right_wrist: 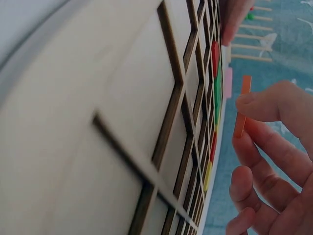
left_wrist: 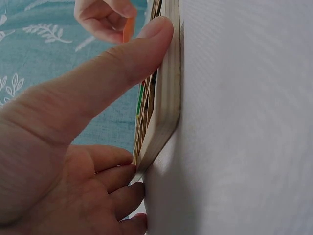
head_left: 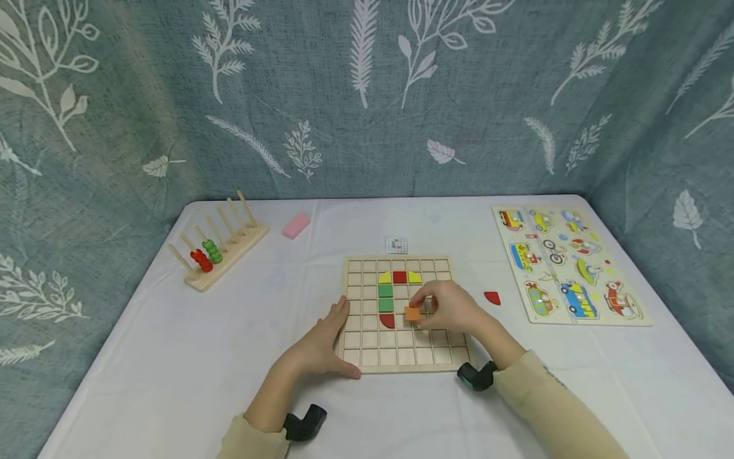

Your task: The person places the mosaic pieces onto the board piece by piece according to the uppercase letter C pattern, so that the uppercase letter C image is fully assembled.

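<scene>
My right hand (head_left: 453,307) pinches a flat orange square tile (head_left: 411,313) between thumb and fingertips. In the right wrist view the orange tile (right_wrist: 242,105) stands on edge, apart from the board's surface. Beneath it lies a wooden grid board (head_left: 367,358). My left hand (head_left: 318,345) touches the board's left side and near corner, thumb extended along the near edge and fingers fairly straight. Set in the grid are two yellow rounded pieces (head_left: 385,278) with a red square (head_left: 399,277) between them, two green squares (head_left: 385,291) below, and a red quarter-round piece (head_left: 387,320).
A loose red quarter-round piece (head_left: 492,298) lies right of the board. A small pattern card (head_left: 396,245) is behind it. Farther off are a pink block (head_left: 295,225), a pegged rack (head_left: 226,258) with red and green beads, and a vehicle puzzle board (head_left: 564,264).
</scene>
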Demonstrator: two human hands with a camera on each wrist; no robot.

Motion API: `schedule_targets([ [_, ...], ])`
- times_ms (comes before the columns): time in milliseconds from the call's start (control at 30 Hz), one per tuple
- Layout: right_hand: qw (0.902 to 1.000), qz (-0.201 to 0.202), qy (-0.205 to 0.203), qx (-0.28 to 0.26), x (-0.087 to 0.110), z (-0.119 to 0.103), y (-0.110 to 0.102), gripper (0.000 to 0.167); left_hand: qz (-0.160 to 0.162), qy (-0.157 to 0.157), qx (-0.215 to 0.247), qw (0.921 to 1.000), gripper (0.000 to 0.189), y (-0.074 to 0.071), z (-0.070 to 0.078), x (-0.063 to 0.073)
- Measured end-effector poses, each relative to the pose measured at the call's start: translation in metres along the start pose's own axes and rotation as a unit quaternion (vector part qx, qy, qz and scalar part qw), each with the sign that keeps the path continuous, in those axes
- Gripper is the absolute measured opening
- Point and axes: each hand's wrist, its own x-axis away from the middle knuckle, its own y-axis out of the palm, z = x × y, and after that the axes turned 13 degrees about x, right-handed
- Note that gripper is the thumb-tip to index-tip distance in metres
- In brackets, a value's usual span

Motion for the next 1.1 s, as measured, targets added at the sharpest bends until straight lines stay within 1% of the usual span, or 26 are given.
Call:
schedule_targets([
  [167,0.9999,-0.004,-0.009,-0.008,-0.003,-0.005,0.002,0.024,0.0,-0.006,-0.001,1.0,0.125,0.0,0.001,0.0],
  [367,0.9999,-0.013,0.002,-0.002,-0.005,-0.01,0.005,0.023,0.002,-0.014,-0.004,0.9999,0.126,0.0,0.002,0.0],
  [567,0.9994,-0.023,0.024,-0.003,-0.006,-0.012,0.009,0.023,0.001,-0.01,-0.005,0.9999,0.125,0.0,0.001,0.0],
  [833,0.9993,-0.027,0.025,0.006,-0.006,-0.012,0.011,0.022,0.001,-0.004,0.0,1.0,0.125,0.001,0.002,-0.001],
  [1100,0.9991,-0.033,0.024,0.012,-0.007,-0.012,0.011,0.021,0.002,-0.005,-0.004,1.0,0.126,0.0,0.001,-0.002],
])
